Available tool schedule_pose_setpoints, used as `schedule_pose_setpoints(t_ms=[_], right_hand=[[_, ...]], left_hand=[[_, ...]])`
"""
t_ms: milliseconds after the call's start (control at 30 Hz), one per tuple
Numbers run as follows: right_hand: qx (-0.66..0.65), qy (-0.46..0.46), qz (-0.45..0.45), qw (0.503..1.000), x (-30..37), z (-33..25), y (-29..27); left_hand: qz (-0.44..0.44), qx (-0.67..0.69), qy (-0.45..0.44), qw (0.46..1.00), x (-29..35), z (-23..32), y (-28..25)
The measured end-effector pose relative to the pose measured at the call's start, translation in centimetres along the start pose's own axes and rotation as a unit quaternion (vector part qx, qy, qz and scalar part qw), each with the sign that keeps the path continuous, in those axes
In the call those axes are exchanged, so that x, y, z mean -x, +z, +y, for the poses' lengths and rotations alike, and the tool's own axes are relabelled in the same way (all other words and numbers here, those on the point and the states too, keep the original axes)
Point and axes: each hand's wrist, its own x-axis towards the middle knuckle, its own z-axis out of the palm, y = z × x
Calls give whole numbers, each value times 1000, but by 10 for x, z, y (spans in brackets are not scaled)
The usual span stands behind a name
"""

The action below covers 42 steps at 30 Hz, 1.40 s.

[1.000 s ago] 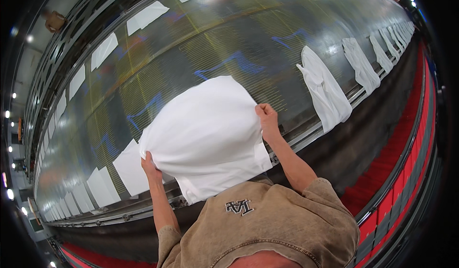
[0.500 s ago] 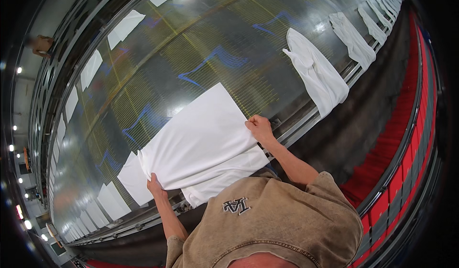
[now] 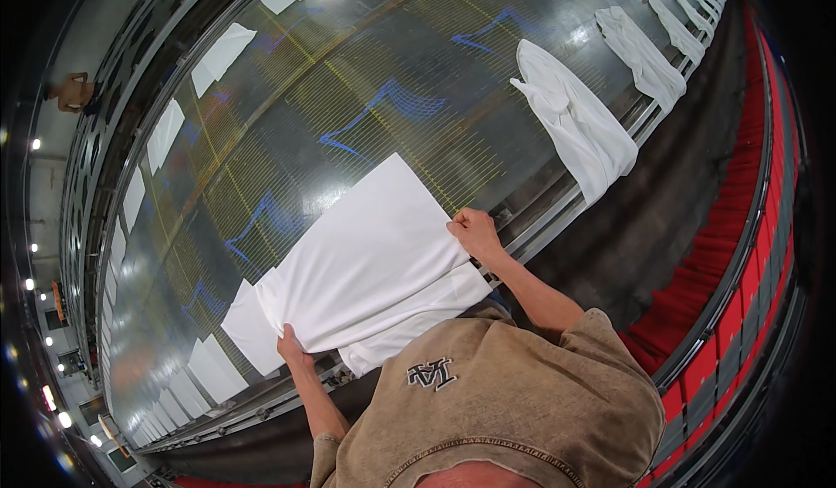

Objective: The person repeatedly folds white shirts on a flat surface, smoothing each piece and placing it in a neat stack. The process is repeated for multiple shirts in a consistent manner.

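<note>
A large white fabric piece is stretched across the near edge of a long dark table. My right hand is closed on its right edge, fingers curled in. At the lower left corner, my left hand pinches the cloth between thumb and fingers. Soft creases run from that corner across the cloth. Its near part folds down over the table's edge, against my body. Beneath its left end another flat white panel sticks out.
Crumpled white cloths lie along the near edge to the right, hanging partly over the metal rail. Flat white panels continue to the left, others along the far side. Yellow and blue lines mark the tabletop. Red fabric lies behind me. Another person stands far left.
The view has turned slightly. At the left end, the cloth's bunched edge lies a little flatter, and my left hand appears slightly lower and further right. Both hands keep their hold.
</note>
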Motion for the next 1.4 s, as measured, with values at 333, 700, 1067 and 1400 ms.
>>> schedule_pose_setpoints(t_ms=[333, 700, 1067, 1400], right_hand=[[-20, 32, -1, 999, 2, -5, -2], [-25, 1, -6, 1000, 0, 2, 0], [-21, -6, -6, 1000, -1, 6, 0], [5, 35, 7, 999, -2, 1, -2]], left_hand=[[-14, -3, 5, 1000, -3, -6, -7], [-4, -8, 2, 1000, 4, -5, -4], [-8, -16, 6, 1000, 4, -8, -8], [4, -50, 22, 999, 12, -4, 1]])
